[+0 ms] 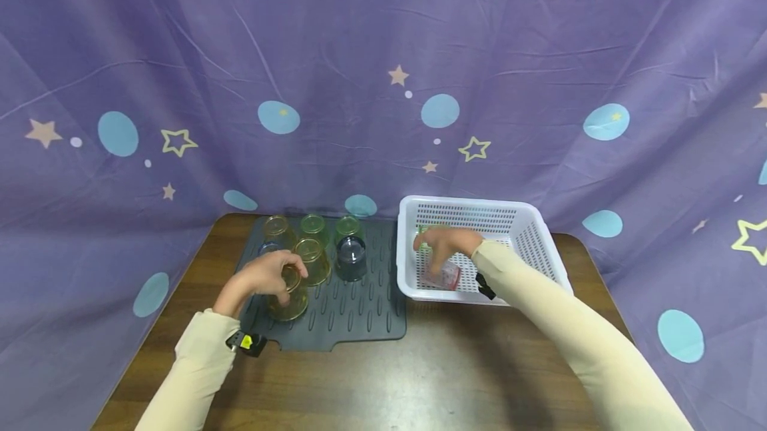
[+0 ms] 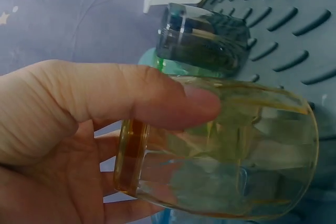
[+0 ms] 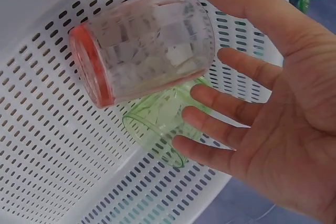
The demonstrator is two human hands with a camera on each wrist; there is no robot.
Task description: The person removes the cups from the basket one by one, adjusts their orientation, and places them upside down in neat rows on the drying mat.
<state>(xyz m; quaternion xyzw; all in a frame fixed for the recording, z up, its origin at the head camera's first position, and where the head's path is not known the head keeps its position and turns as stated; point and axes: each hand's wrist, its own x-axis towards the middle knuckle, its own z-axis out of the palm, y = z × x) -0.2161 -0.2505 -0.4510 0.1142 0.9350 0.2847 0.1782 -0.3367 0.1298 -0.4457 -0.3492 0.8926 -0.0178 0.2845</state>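
An upside-down yellow glass stands at the mat's front left; my left hand holds it near its base, the thumb on one side and the fingers on the other in the left wrist view. Over the white basket, my right hand is spread, fingers apart and slightly bent, holding nothing. Close to its fingertips in the right wrist view lies a clear pink glass with a red base, on its side. A green glass lies beside it, partly behind the fingers.
On the dark ribbed mat stand several more upturned glasses: another yellow glass, a dark blue glass, green glasses behind, and a blue one partly hidden by my left hand. A patterned purple curtain hangs behind the wooden table.
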